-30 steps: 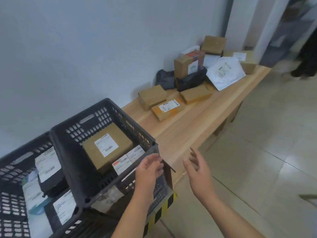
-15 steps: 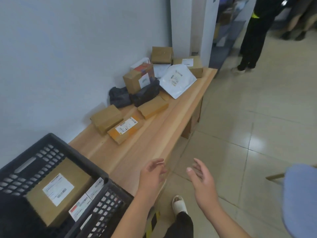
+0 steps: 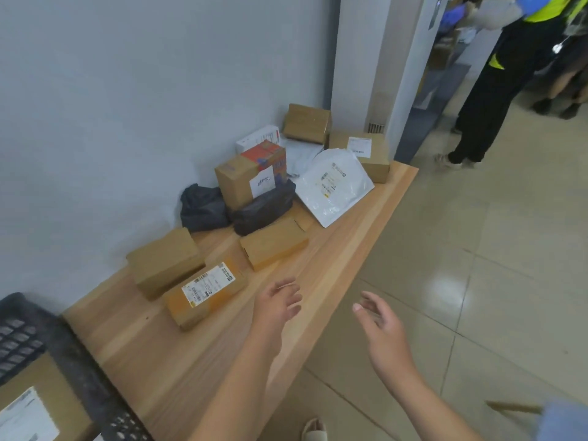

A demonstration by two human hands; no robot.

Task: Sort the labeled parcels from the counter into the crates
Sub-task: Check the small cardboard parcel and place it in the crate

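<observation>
Most of your view is now tabletop (image 3: 350,249), where unsorted parcels (image 3: 273,246) wait. The crate (image 3: 79,377) has slid to the lower-left corner and holds a labelled box (image 3: 35,383). Nearest you lies a labelled parcel (image 3: 206,294). Your left hand (image 3: 280,303) and right hand (image 3: 378,326) have left the crate, each grip apart and empty, so a fresh pick is probably beginning.

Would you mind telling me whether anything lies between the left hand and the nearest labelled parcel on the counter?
Nothing visible does: only bare counter separates the left hand from the labelled parcel, just to its left.
</observation>
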